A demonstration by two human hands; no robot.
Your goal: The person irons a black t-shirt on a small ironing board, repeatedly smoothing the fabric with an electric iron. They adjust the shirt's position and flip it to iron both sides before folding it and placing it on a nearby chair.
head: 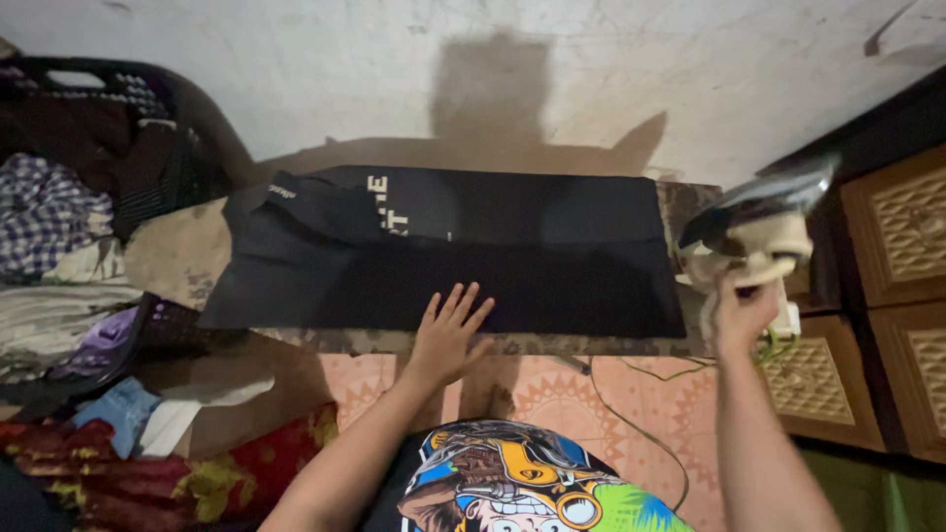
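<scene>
We see the left hand (448, 335) lying flat with fingers spread on the near edge of a black garment (443, 251) that is laid across the ironing surface (187, 258) against the pale wall (394, 69); the right hand (742, 315) is closed around the handle of a clothes iron (754, 232), raised and tilted at the garment's right end, its outline blurred. To the left lie heaped clothes (49, 227) and a dark basket (138, 108); wooden drawers (902, 236) stand to the right.
</scene>
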